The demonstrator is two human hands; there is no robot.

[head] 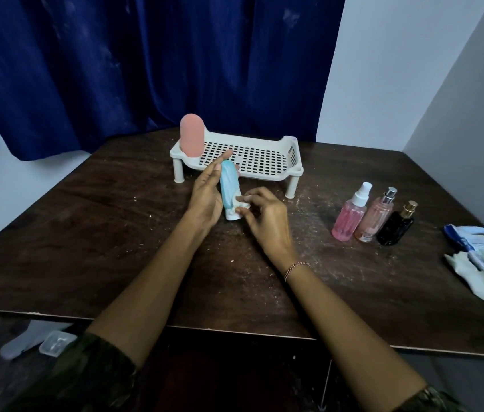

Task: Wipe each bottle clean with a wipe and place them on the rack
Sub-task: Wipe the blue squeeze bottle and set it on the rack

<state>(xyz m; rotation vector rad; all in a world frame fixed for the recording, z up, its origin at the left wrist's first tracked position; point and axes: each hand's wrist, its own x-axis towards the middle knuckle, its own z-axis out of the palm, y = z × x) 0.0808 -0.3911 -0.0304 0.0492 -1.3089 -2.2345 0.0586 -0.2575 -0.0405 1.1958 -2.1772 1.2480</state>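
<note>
Blue bottle (229, 185) held cap-down, 6 o'clock of rack (264, 171). Your left hand (205, 197) wraps it, forefinger straight; right hand (267, 221) pinches wipe (242, 200) low. Hard rubbing could twist the bottle free.

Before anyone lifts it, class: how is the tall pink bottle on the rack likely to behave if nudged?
The pink bottle stands tall and narrow at the rack's left end, so it would probably tip. Its smooth rounded body may roll once down. It looks plastic: likely stiff, not fragile.
</note>
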